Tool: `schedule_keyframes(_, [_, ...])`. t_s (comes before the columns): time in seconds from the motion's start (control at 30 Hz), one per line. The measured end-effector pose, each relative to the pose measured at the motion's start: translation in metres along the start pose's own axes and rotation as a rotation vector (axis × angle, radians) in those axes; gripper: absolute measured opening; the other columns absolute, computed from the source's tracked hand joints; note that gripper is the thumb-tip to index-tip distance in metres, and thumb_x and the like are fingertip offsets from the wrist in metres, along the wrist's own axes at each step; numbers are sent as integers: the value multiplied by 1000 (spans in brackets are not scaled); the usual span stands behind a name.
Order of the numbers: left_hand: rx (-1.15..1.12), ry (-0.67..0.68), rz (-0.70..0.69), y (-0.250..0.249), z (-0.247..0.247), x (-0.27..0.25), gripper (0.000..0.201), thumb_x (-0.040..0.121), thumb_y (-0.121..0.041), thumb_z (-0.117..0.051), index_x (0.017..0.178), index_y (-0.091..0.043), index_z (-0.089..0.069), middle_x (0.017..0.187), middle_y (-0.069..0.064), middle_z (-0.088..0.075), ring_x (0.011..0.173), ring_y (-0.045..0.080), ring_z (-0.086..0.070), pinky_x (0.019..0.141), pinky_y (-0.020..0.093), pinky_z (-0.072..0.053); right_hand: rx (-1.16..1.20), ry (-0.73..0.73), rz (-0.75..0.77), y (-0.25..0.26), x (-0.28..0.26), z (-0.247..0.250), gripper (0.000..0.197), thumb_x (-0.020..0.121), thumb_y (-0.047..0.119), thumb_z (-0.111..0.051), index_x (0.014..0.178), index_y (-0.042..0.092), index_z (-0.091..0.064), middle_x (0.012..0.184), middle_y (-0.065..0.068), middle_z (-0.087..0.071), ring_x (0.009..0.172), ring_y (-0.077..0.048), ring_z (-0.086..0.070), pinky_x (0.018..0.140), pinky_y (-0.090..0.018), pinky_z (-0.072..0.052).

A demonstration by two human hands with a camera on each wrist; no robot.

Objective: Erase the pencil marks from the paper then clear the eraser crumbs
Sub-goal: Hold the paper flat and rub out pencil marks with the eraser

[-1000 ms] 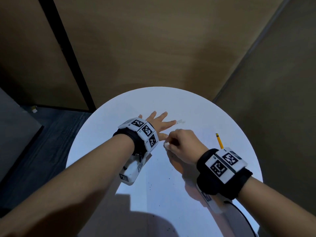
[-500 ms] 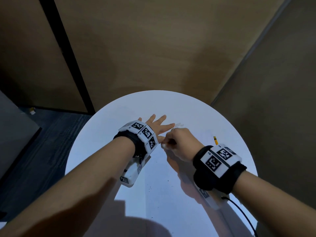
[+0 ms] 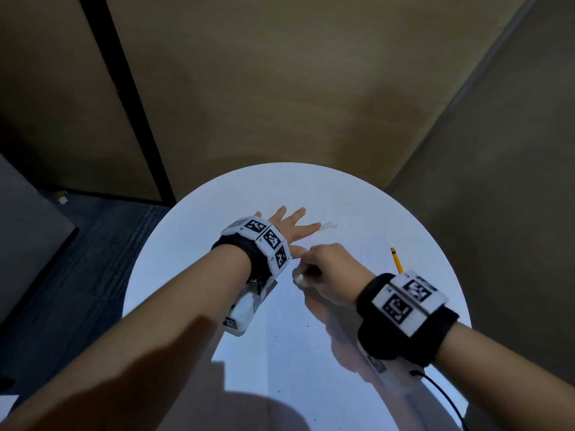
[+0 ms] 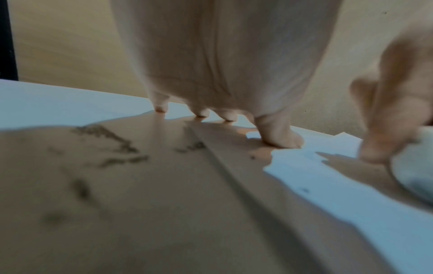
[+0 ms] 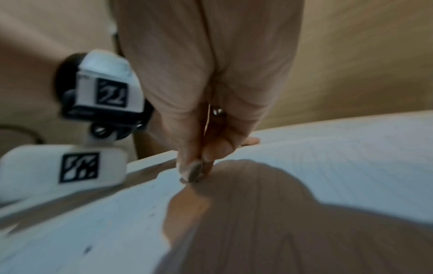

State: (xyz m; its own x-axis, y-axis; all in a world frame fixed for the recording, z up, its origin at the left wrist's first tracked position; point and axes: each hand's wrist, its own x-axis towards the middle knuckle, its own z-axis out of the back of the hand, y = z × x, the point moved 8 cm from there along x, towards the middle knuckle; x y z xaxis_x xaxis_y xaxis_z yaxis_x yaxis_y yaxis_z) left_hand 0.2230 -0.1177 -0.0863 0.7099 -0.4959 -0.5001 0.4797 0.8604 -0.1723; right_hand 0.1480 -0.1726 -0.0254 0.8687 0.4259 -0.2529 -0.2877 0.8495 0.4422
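The left hand [image 3: 287, 227] lies flat on the paper [image 3: 348, 244], fingers straight and spread, fingertips [image 4: 283, 140] pressing the sheet down on the round white worktop [image 3: 193, 244]. The paper is white like the worktop and hard to tell from it in the head view; the left wrist view shows one of its edges running along the worktop beside the left hand.

Just beside the left hand's thumb, on the side nearer the person, the right hand [image 3: 329, 272] is curled in a fist-like grip around a white eraser [image 3: 299, 279], thumb and fingers pinching it with its lower end down on the paper. In the left wrist view the eraser [image 4: 412, 166] shows as a pale rounded block, blurred, under the right hand's fingers.

A faint grey smudge of pencil marks [image 3: 329, 226] sits on the paper just past the left hand's index fingertip. Small dark eraser crumbs [image 3: 275, 339] are scattered on the paper nearer the person than the left hand, and more crumbs lie close under the left wrist camera [image 4: 105, 137].

A yellow pencil [image 3: 396, 260] lies on the worktop well to the right of the left hand, partly hidden by the right wristband
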Motion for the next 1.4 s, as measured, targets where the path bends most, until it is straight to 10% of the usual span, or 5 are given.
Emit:
schedule_keyframes(0.2, [6,2,-8,0,2,0,63,96,-55,-33,147,-47,4,157,-8,18,145,28,13,110,62,-4,220,-219,-223,-39,4,42,8,81,21,-70,85,16,-66,69,8,-58,67,-6,-51,55,-5,-37])
schedule_keyframes(0.47, [15,-10,9,2,-1,3,61,97,-53,-34,146,-50,3,158,-10,16,146,27,11,111,61,-4,-182,19,-15,-5,10,6,21,92,14,-50,91,3,-68,78,-4,-47,80,-19,-43,67,-22,-28])
schedule_keyframes(0.67, [15,-7,8,-3,3,-2,62,97,-54,-34,147,-48,2,158,-8,16,146,27,11,111,61,-4,96,-165,-34,-11,8,28,13,88,14,-61,93,5,-69,89,-4,-68,77,-10,-49,62,-5,-35])
schedule_keyframes(0.83, [16,4,6,2,-1,1,63,96,-56,-33,146,-49,5,157,-9,18,145,28,12,110,62,-4,-21,2,-9,-7,4,9,11,89,19,-60,78,18,-58,66,18,-45,63,-2,-41,60,-3,-34])
schedule_keyframes(1.4, [24,0,3,-1,1,-2,62,96,-56,-33,146,-49,4,158,-8,17,145,28,12,110,61,-4,-113,-27,-35,-11,3,7,18,92,20,-55,87,6,-65,86,-4,-61,77,-16,-50,67,-20,-36])
